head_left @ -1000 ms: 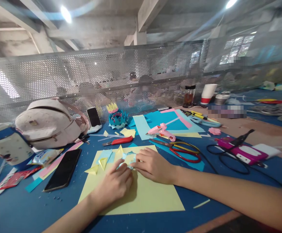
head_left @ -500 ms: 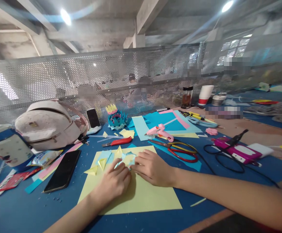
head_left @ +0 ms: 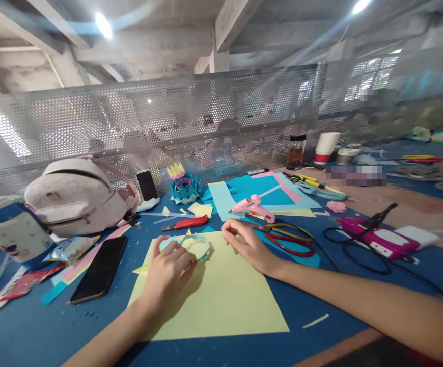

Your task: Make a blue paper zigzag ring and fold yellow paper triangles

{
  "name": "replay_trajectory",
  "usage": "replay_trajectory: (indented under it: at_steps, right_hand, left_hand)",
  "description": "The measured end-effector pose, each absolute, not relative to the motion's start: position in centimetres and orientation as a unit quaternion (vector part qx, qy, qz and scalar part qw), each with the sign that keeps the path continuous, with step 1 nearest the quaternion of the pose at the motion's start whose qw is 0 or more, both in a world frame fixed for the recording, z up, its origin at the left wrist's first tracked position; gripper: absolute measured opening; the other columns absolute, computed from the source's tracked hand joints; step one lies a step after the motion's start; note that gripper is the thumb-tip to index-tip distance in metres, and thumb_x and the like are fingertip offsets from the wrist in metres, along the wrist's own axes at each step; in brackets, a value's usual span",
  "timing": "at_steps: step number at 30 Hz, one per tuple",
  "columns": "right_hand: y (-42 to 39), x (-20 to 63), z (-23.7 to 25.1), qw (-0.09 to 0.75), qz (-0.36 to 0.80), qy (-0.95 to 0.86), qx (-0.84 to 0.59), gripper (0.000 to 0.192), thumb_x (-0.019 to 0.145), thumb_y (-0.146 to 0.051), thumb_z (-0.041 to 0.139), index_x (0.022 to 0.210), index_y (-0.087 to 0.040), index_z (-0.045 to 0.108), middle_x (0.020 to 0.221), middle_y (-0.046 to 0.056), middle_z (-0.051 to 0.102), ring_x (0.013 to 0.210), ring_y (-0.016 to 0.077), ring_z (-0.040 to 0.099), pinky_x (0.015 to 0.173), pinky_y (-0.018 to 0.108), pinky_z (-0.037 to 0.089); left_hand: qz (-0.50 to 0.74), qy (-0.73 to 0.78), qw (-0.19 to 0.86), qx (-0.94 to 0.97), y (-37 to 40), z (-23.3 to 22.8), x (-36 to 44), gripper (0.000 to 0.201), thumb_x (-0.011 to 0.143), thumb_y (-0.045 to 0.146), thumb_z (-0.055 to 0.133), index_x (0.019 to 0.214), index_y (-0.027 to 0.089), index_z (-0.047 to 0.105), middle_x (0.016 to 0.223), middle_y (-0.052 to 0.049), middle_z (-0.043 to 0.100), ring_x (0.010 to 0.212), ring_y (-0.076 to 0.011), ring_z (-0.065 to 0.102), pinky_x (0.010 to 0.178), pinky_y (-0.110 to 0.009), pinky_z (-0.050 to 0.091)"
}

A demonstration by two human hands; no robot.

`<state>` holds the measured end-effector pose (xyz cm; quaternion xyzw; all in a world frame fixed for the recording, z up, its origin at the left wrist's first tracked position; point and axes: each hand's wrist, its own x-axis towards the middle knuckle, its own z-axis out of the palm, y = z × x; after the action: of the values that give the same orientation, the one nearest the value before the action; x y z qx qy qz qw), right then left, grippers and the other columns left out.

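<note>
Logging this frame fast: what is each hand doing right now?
Left hand: fingers curled on the light-blue paper ring.
Right hand: open, holding nothing, resting at the yellow sheet edge.

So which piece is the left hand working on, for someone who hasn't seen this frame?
Find the big pale yellow paper sheet lying on the blue table. At its far edge, the left hand presses on a light blue paper ring. It is the only looped piece there; the scraps beside it are flat triangles.
</note>
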<state>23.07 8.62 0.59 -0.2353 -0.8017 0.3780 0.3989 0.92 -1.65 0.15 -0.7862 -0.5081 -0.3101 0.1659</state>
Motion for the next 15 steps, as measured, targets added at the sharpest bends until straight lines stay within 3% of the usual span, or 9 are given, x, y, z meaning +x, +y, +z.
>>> replay_trajectory:
  at_steps: [3, 7, 12, 15]
  right_hand:
    - [8.3, 23.1, 0.8, 0.404, 0.315, -0.834, -0.203, 0.017, 0.101, -0.032, 0.048, 0.092, -0.02, 0.056, 0.09, 0.003, 0.055, 0.087, 0.0182, 0.054, 0.08, 0.031, 0.044]
    - [7.6, 23.4, 1.1, 0.363, 0.228, -0.891, -0.153, 0.012, 0.098, -0.03, 0.057, 0.106, -0.024, 0.063, 0.114, 0.008, 0.054, 0.113, 0.024, 0.048, 0.102, 0.041, 0.038]
    - [7.3, 23.3, 0.6, 0.322, 0.229, -0.907, -0.147, 0.005, 0.099, -0.026, 0.056, 0.101, -0.022, 0.058, 0.11, 0.007, 0.058, 0.108, 0.0223, 0.048, 0.095, 0.037, 0.043]
    - [7.4, 23.1, 0.4, 0.312, 0.243, -0.906, -0.15, 0.006, 0.099, -0.026, 0.056, 0.098, -0.02, 0.057, 0.102, 0.006, 0.06, 0.102, 0.0218, 0.049, 0.089, 0.036, 0.044]
  left_hand:
    - [-0.345, -0.52, 0.106, -0.774, -1.8, 0.7, 0.8, 0.013, 0.09, 0.015, 0.059, 0.084, 0.025, 0.065, 0.074, 0.006, 0.069, 0.078, -0.0165, 0.064, 0.107, -0.052, 0.026]
    - [-0.382, -0.526, -0.007, -0.76, -1.9, 0.7, 1.0, 0.01, 0.093, 0.021, 0.056, 0.084, 0.024, 0.06, 0.08, 0.004, 0.069, 0.08, -0.0164, 0.064, 0.107, -0.05, 0.031]
    - [-0.402, -0.532, -0.031, -0.745, -1.9, 0.3, 1.4, 0.009, 0.093, 0.023, 0.055, 0.085, 0.024, 0.06, 0.082, 0.002, 0.069, 0.082, -0.0181, 0.066, 0.085, -0.037, 0.05]
    - [-0.416, -0.514, -0.011, -0.751, -1.8, -0.1, 1.7, 0.008, 0.091, 0.02, 0.057, 0.088, 0.025, 0.063, 0.082, 0.002, 0.071, 0.078, -0.0171, 0.066, 0.088, -0.039, 0.051]
